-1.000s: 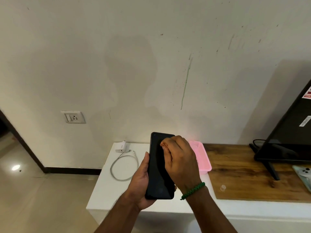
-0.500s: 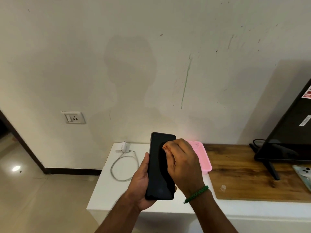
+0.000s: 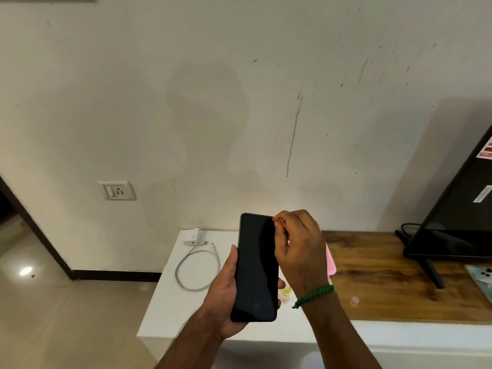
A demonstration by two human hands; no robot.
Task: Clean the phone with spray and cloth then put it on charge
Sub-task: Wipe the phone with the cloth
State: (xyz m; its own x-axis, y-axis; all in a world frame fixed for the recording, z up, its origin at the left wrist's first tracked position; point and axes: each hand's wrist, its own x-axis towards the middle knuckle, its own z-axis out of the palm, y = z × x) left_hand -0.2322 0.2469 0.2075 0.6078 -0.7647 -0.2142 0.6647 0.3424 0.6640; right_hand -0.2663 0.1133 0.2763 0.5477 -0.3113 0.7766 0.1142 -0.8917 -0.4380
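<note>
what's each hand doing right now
Left hand: holding the phone by its edges.
Right hand: fingers curled, pinching a small reddish thing at the phone's top corner.

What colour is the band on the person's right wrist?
Green: a braided band, seen best in the head view.

You face a pale wall with a thin green streak at 1 o'clock. A white table stands at 6 o'clock, a black TV on a wooden top at 3 o'clock, and shiny floor with a light spot at 8 o'clock.
</note>
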